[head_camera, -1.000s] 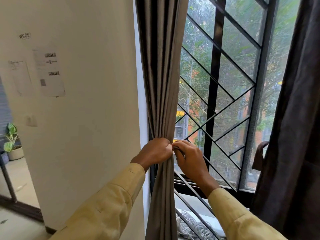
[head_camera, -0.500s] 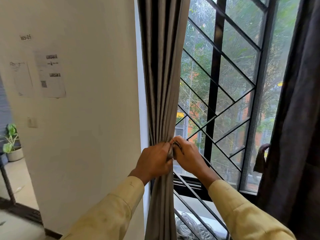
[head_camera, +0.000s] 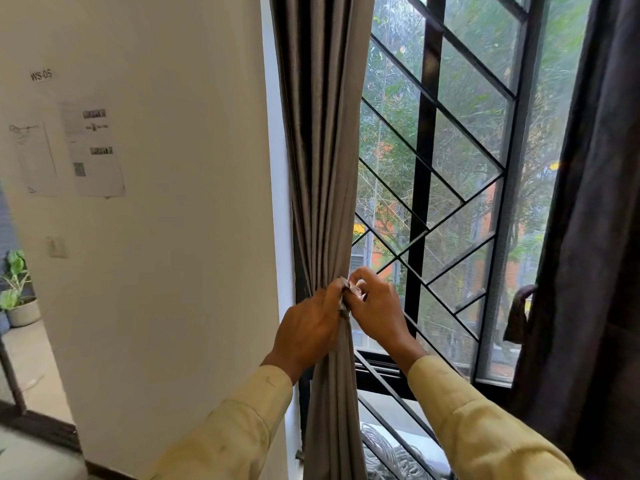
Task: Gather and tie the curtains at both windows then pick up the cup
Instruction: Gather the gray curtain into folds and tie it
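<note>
- The grey curtain (head_camera: 322,168) hangs gathered into one narrow column at the left edge of the window grille (head_camera: 426,168), with its long axis straight up and down.
- The left grip (head_camera: 308,323) is closed round that column from the wall side, fingers curled over the folds at the pinched waist.
- The right grip (head_camera: 375,310) reaches in from the window side and pinches the end of a small pale tie strip (head_camera: 348,292).
- The two grips meet at the front of the bundle, so the strip lies between them, across the curtain's axis and nearer the right fingertips. Its run behind the folds is hidden.
- Fastening probably falls to the right grip, while the left keeps the folds squeezed. If the left slackens, the bundle would likely spread.
- The dark curtain (head_camera: 595,237) at the right edge hangs well apart from both grips and looks untied.
- No cup is in view.
</note>
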